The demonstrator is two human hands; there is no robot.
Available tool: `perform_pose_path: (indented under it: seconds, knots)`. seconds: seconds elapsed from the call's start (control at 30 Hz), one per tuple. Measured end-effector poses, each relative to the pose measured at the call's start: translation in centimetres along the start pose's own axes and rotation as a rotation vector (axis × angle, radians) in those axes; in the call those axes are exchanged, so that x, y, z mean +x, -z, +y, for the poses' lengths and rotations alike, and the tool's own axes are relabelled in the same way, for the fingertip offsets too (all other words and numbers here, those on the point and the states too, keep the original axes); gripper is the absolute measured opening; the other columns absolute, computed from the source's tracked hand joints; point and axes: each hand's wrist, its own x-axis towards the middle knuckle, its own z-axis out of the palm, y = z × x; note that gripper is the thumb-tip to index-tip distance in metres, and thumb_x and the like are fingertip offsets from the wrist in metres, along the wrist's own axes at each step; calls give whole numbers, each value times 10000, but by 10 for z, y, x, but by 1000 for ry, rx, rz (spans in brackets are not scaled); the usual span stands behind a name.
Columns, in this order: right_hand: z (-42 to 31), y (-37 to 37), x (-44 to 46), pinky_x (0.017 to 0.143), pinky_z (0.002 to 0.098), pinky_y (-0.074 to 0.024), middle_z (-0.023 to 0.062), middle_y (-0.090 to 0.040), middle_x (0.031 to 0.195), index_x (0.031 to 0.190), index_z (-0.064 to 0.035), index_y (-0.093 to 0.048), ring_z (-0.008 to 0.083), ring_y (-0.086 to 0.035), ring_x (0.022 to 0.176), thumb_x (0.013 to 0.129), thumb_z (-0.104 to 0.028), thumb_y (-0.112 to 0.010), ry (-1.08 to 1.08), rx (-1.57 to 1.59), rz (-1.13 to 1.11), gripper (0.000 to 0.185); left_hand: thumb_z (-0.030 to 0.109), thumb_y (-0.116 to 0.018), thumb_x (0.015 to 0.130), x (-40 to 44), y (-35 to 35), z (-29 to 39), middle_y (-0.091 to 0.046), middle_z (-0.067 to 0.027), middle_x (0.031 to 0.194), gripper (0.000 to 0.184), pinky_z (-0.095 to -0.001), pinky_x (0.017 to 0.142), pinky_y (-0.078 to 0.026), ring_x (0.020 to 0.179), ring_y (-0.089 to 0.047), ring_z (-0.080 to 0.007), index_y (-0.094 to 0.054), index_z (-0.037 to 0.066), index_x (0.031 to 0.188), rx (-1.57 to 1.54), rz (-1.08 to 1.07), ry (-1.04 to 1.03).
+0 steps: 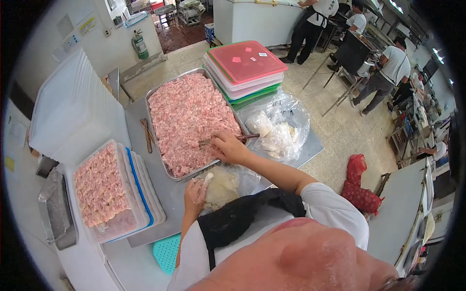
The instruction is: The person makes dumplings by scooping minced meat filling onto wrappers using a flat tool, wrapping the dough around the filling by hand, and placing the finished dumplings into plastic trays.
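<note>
A large metal tray (pixel 151 127) holds pink minced meat (pixel 187 116). Over its near right corner, my right hand (pixel 230 147) is closed around a flat brown spreading stick (pixel 251 136), whose left end touches the meat. My left hand (pixel 195 193) is below the tray with its fingers bent, pinching what looks like a thin pale dough wrapper (pixel 208 178). Beside that hand, a stack of pale dough wrappers (pixel 222 186) lies in clear plastic. On the left, a plastic box (pixel 116 228) contains rows of meat-topped pieces (pixel 99 184).
Lidded trays (pixel 247 60) are stacked behind the meat tray. A clear bag (pixel 291 131) of pale pieces lies to the right. White containers (pixel 77 106) rise at left, near two brown sticks (pixel 146 136). Red net sacks (pixel 359 186) rest on the floor. Other people (pixel 391 68) work farther back.
</note>
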Motion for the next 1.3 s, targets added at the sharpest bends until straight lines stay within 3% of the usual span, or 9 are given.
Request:
perform_pose_path:
  seconds: [0.13, 0.23, 0.53, 0.63, 0.73, 0.83, 0.93, 1.13, 1.3]
  knots:
    - [2, -2, 0, 839, 425, -430, 145, -511, 1047, 946, -47, -527, 340, -513, 969, 783, -133, -645, 5, 12, -8, 219, 56, -572, 866, 4, 5, 15, -656, -124, 951, 173, -311, 758, -484, 838, -625, -228, -617, -3, 1022, -217, 34, 309]
    - [0, -1, 1, 835, 424, -432, 144, -512, 1042, 943, -47, -529, 338, -515, 967, 788, -130, -641, 2, 14, 4, 209, 107, -526, 922, 7, 1, 10, -670, -95, 981, 202, -277, 765, -486, 855, -623, -159, -613, 3, 1072, -554, 125, 294]
    - [-2, 1, 2, 847, 424, -427, 140, -511, 1046, 946, -50, -530, 337, -512, 989, 793, -147, -649, 2, 1, 7, 217, 159, -499, 950, 8, 11, 16, -652, -102, 1009, 297, -279, 809, -490, 903, -620, -151, -566, -18, 1178, -1114, -14, 416]
    - [-3, 2, 2, 849, 425, -427, 141, -510, 1053, 947, -51, -531, 338, -511, 992, 789, -144, -653, 6, 3, 24, 220, 118, -574, 911, 6, 11, 24, -652, -106, 995, 276, -284, 828, -477, 909, -615, -157, -571, -14, 1154, -867, 29, 425]
    - [0, 0, 1, 849, 425, -429, 143, -510, 1060, 948, -52, -530, 340, -510, 991, 786, -140, -656, 14, 15, 25, 223, 70, -646, 857, 8, 17, 24, -649, -88, 970, 278, -275, 826, -464, 892, -600, -145, -574, -9, 1115, -303, 16, 197]
    - [1, 0, 2, 850, 426, -431, 145, -510, 1063, 944, -54, -530, 344, -509, 991, 784, -138, -659, 18, 29, 20, 222, 46, -659, 835, 10, 12, 34, -642, -74, 963, 250, -257, 800, -457, 863, -577, -125, -584, -12, 1066, -680, 147, 274]
    - [1, -1, 1, 851, 428, -432, 146, -511, 1060, 943, -55, -530, 347, -508, 991, 781, -138, -663, 4, 28, 24, 226, 23, -636, 836, 10, 21, 32, -639, -72, 990, 180, -261, 817, -458, 898, -573, -117, -593, -14, 1007, -666, 85, 305]
    - [1, -3, 0, 858, 435, -430, 153, -514, 1057, 949, -54, -528, 353, -507, 999, 790, -157, -668, -7, 7, 44, 236, 47, -603, 860, 7, 24, 23, -629, -78, 1017, 282, -257, 846, -452, 938, -579, -122, -599, -24, 1133, -829, 203, 453]
    - [0, -3, 0, 867, 440, -427, 157, -515, 1065, 961, -54, -531, 354, -506, 1005, 794, -175, -673, -1, -20, 65, 250, 47, -604, 855, 7, 23, 5, -635, -78, 999, 314, -255, 836, -455, 918, -586, -128, -591, -20, 1162, -653, 162, 270]
